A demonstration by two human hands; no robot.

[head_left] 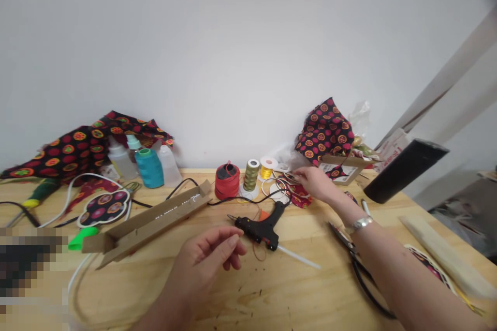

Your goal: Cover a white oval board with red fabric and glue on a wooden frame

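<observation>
Fingers: on the left hand (204, 264), the fingers (233, 240) are loosely curled and slightly apart, pinching nothing; on the right hand (315, 183), the fingertips (298, 173) are pressed close together at the thin wire loops (277, 189), and whether they pinch a strand is too small to tell
Wall: a plain white wall (233, 51) rises behind the bench
Bench: a pale pine workbench (248, 295), flecked with dark specks, carries everything
Fabric: black cloth with red and orange medallions (77, 147) lies bunched at the far left against the wall; a second bundle of printed cloth (324, 132) sits at the far right
Cardboard: a long cardboard channel (147, 222) lies diagonally to the left of the left hand
Pliers: black-handled pliers (359, 269) lie beneath the right forearm
Glue gun: a black hot glue gun (258, 230) lies on its side just beside the left fingertips, not touching them, with a clear glue stick (298, 257) out of its back
Wire: the thin wire loops rest on the bench just right of the glue gun, under the right fingertips
Spools: red (227, 181), olive green (251, 175) and yellow (266, 170) spools stand in a row beyond the glue gun
Wrist: a silver bracelet (360, 224) circles the right wrist
</observation>
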